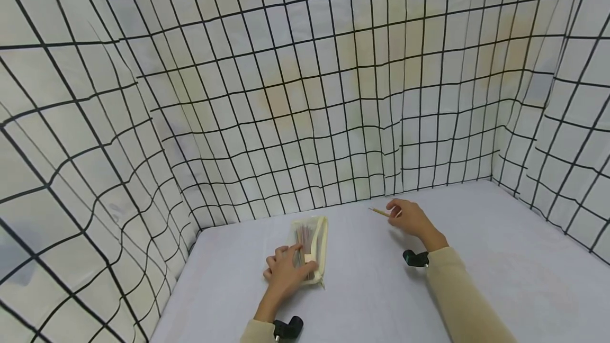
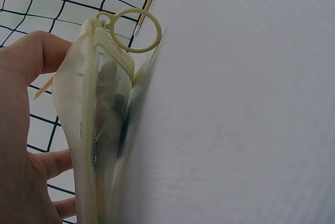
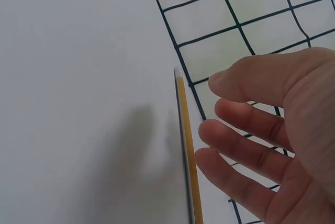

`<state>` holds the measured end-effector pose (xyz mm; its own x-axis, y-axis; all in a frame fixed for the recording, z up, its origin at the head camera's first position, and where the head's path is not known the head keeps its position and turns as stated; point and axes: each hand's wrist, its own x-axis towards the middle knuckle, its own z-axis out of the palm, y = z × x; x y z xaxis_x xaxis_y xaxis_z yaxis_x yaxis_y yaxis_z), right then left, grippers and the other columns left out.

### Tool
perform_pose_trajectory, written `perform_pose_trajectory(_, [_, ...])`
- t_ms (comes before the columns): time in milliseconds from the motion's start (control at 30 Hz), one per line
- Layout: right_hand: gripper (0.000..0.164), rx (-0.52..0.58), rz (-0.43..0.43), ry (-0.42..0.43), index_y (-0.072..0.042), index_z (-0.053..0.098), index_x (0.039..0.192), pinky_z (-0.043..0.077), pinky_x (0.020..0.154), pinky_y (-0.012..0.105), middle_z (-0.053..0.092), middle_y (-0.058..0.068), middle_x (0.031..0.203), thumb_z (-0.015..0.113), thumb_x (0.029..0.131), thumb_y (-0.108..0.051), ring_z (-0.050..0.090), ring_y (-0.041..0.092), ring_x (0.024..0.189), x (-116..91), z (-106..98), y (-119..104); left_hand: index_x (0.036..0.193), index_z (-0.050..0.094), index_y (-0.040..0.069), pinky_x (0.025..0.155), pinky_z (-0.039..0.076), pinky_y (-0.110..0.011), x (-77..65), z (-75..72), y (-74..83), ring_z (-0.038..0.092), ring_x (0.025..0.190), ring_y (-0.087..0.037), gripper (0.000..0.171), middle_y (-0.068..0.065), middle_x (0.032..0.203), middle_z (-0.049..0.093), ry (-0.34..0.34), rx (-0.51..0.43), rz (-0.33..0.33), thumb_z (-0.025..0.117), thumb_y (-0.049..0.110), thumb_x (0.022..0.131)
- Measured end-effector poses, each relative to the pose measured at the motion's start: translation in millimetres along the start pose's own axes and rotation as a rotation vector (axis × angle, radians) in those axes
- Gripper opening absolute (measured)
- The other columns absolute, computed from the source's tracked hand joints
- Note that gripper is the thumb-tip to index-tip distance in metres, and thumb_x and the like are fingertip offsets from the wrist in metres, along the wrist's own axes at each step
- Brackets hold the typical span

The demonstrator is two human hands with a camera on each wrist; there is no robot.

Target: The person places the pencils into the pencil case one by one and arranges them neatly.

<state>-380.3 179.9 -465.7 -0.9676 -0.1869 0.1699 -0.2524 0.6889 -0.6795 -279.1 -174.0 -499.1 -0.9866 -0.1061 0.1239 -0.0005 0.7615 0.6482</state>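
Note:
A pale yellow mesh pencil pouch (image 1: 320,245) lies on the white table, with several pencils (image 1: 302,235) visible through its mesh. My left hand (image 1: 285,271) rests on the pouch's near part, thumb and fingers spread. In the left wrist view, the pouch (image 2: 86,114) appears edge-on beside that hand, with a round zipper ring (image 2: 158,38) at its end. Farther right, a yellow pencil (image 3: 189,150) lies on the table. Close beside it is my right hand (image 1: 409,218), fingers loosely bent. In the right wrist view, the thumb stands apart from the fingers, with nothing between them.
White cloth with a black grid (image 1: 333,94) hangs behind the table (image 1: 362,279) and along both sides. Its lower edge runs just beyond the pencil. Small black wrist devices are on the left wrist (image 1: 288,328) and right wrist (image 1: 415,258).

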Motion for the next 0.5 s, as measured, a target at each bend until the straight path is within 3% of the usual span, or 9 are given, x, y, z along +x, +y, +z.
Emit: perform_pose_trajectory(500, [0.037, -0.096, 0.017, -0.012, -0.001, 0.063, 0.125, 0.052, 0.072, 0.035, 0.067, 0.013, 0.106, 0.068, 0.088, 0.000, 0.063, 0.025, 0.091, 3.2, -5.0, 23.9, 0.143, 0.058, 0.023, 0.087, 0.023, -0.059, 0.0, 0.9, 0.3, 0.031, 0.125, -0.042, 0.075, -0.017, 0.150, 0.041, 0.011, -0.011, 0.004, 0.075, 0.052, 0.076])
